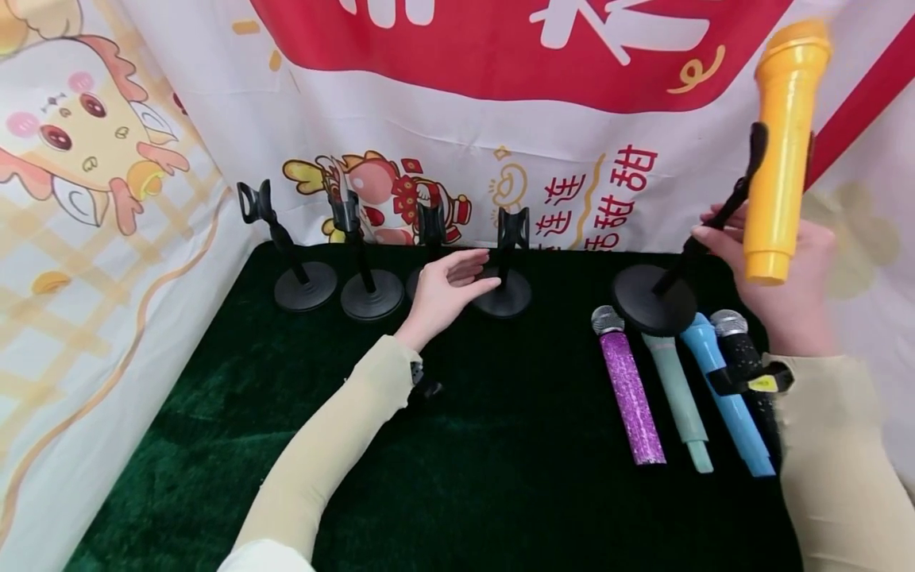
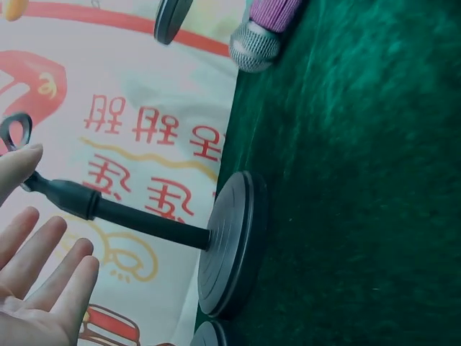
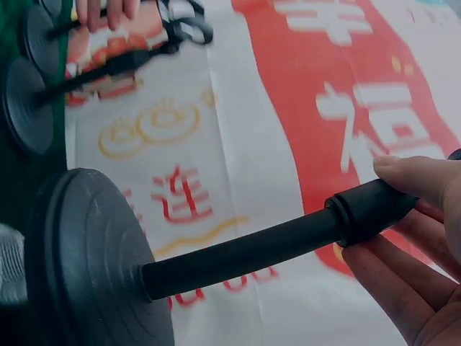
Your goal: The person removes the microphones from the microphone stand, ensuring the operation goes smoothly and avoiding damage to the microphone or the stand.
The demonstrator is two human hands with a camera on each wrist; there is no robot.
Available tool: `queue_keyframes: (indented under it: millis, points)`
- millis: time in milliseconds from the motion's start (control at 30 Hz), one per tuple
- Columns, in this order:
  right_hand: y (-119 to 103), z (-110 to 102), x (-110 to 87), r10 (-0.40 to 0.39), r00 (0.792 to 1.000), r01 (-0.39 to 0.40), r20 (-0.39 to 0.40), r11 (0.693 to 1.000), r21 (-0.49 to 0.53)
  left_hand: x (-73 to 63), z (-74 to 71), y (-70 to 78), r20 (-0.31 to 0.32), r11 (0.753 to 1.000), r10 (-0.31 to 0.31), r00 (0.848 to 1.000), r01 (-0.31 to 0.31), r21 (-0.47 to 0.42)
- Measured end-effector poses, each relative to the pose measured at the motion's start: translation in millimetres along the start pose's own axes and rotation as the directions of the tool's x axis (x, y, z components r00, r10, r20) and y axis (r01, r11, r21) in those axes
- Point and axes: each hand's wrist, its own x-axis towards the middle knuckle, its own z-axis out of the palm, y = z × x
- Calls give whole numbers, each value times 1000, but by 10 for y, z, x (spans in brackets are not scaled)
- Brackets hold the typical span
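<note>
My right hand pinches the neck of a black microphone stand between thumb and fingers. A yellow microphone sits in that stand's clip. The stand tilts, its round base raised above the table and overlapping the tops of the lying microphones in the head view. My left hand reaches beside another black stand, which stands upright on the table with an unfilled clip. Its fingers are extended, with the thumb right by the clip in the left wrist view.
More black stands line the table's back edge to the left. On the right of the dark green cloth lie a purple glitter microphone, a pale green one, a blue one and a black one. Printed cloth hangs behind.
</note>
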Motion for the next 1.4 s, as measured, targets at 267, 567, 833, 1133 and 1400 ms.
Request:
queue_keyframes:
  millis: [267,567,833,1133,1400]
  points:
    - [-222,209,-267,-120,989,110,91,988,109,-255,-14,99,56,1000,30,998,-30,-4]
    - [-430,513,-507,-166,973,123,163,961,247,-481,45,131,132,998,64,989,-65,-2]
    - [-531,843,-720,-181,941,82,287,942,326,-607,42,24,174,997,65,983,-73,36]
    - [-380,1298,-882,-134,904,14,406,958,286,-707,-19,-34,195,997,32,980,-46,66]
    - [-603,1591,-1006,-244,887,121,391,942,314,-760,-111,-151,228,992,69,971,-90,85]
